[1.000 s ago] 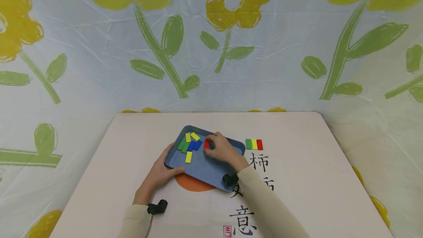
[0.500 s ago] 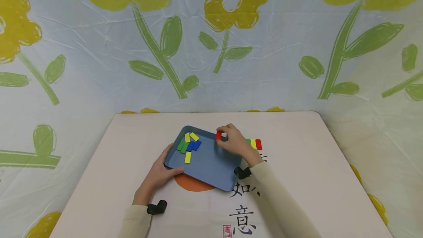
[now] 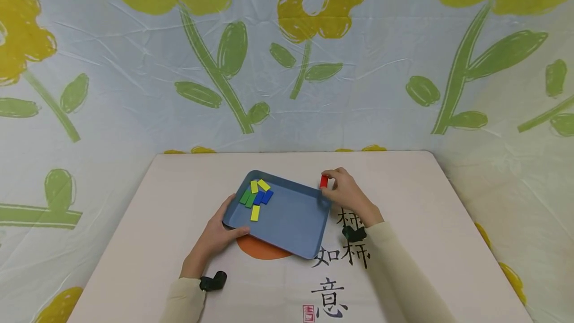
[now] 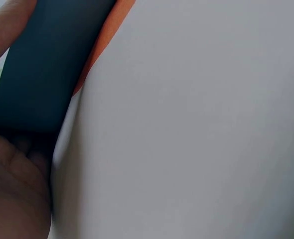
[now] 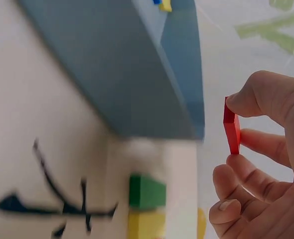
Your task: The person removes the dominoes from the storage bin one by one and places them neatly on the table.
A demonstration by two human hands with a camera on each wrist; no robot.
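Observation:
The right hand (image 3: 350,193) pinches a red tile (image 3: 324,181) between thumb and fingers, just past the tray's right corner. In the right wrist view the red tile (image 5: 231,125) stands on edge in the right hand (image 5: 266,164). The left hand (image 3: 218,233) grips the left end of the blue-grey tray (image 3: 287,223), thumb on its near rim. Several yellow, green and blue tiles lie in the tray's left part, among them a blue tile (image 3: 267,197). A green tile (image 5: 147,191) and a yellow tile (image 5: 146,224) lie side by side outside the tray.
The pale table cover (image 3: 417,223) bears black characters (image 3: 332,298) and an orange shape (image 3: 260,249) partly under the tray. A flower-patterned cloth (image 3: 367,88) hangs behind the table. Black devices sit on both wrists.
The right hand has lifted the red tile from the tray and carried it right, over the tray's far right corner. It now hides the row of tiles there. The left hand has stayed put.

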